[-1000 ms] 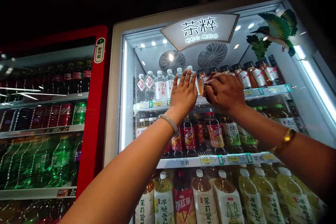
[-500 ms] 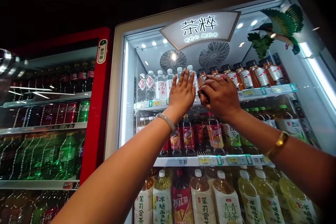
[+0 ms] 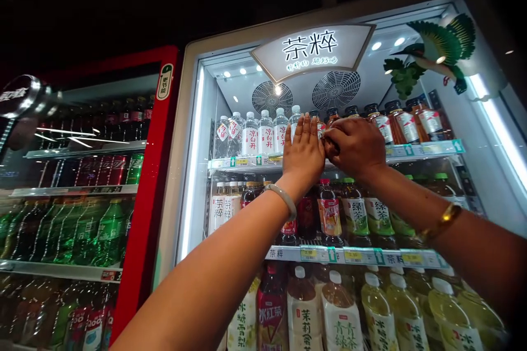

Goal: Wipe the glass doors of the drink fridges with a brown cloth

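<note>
My left hand (image 3: 303,151) is raised against the glass door of a lit drinks fridge (image 3: 190,137), its fingers stretched out and flat. A pale bangle (image 3: 284,200) circles that wrist. Right beside it, my right hand (image 3: 356,145) is closed, fingers curled; whatever it may hold is hidden. On its wrist is a gold-coloured bracelet (image 3: 444,219). Behind both hands, on the top shelf (image 3: 436,148), stand clear water bottles (image 3: 265,134) and dark-capped amber bottles (image 3: 405,123).
A fan-shaped lit sign (image 3: 313,52) hangs at the top of the fridge, and a green bird decoration (image 3: 442,49) is at upper right. Lower shelves hold red tea bottles (image 3: 330,211) and large tea bottles (image 3: 341,312). Another fridge with a red frame (image 3: 142,197) stands at left.
Both hands have shifted to the right across the glass, the left one further, so they are now closer together. The left stays flat and the right stays curled.
</note>
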Available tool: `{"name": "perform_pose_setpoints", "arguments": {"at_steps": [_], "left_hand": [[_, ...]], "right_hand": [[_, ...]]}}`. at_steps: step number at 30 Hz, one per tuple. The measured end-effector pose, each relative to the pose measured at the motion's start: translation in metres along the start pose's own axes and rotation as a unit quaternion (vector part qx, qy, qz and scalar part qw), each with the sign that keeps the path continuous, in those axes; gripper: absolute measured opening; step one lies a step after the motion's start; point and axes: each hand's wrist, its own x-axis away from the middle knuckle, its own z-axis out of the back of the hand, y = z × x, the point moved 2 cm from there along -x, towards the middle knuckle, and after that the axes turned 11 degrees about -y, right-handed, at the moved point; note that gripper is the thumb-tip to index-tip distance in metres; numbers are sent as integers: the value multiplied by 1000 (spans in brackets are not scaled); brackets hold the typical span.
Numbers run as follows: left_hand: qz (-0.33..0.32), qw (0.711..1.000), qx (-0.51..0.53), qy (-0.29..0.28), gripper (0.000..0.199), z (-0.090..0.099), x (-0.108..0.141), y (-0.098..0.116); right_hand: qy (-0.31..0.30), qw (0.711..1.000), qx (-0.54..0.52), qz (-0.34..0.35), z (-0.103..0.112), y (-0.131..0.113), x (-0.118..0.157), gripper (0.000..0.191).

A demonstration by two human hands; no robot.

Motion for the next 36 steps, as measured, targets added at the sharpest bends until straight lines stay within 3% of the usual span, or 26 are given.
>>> {"name": "perform_pose_setpoints", "arguments": {"at_steps": [3,5,7,9,11,14,16,18,20,23,26,29,31,33,36], "left_hand": [[7,1000,4,-5,63,0,0,-4],[1,1000,6,-5,64,2,0,-5],[-26,1000,4,-1,64,3,-1,0],[-62,998,2,1,63,2,-3,12],[-78,997,6,1,63,-1,-8,27],[-36,999,24,2,62,-6,-19,43],[-16,999,32,9,62,-8,-24,47],[-17,999,35,18,63,-9,-25,48],[-16,999,36,16,64,-9,-22,51],[-16,999,33,-4,64,-11,-17,65],[-14,999,32,-15,63,-12,-20,86],[-15,1000,27,-3,63,-13,-28,102],[-37,999,20,9,63,-15,-34,111],[-60,998,16,11,64,-18,-36,123],[-79,997,10,1,64,-24,-36,145]], "right_hand": [[-18,1000,-7,23,6,36,-19,26],[11,999,0,-37,10,65,-17,29],[49,993,17,-111,13,82,2,30],[67,988,23,-133,14,79,27,27],[46,996,10,-74,13,64,42,24],[0,999,-13,30,12,55,33,25],[-11,999,-21,45,13,71,16,25],[2,1000,-29,11,14,94,9,26],[41,997,-21,-62,16,113,19,26],[71,991,-2,-117,17,112,51,24],[22,999,-15,-21,19,102,62,22],[-45,995,-32,81,25,122,45,23],[-39,998,-29,41,31,152,37,23],[18,997,-9,-69,36,176,45,26],[74,984,14,-159,39,181,80,27]]}}
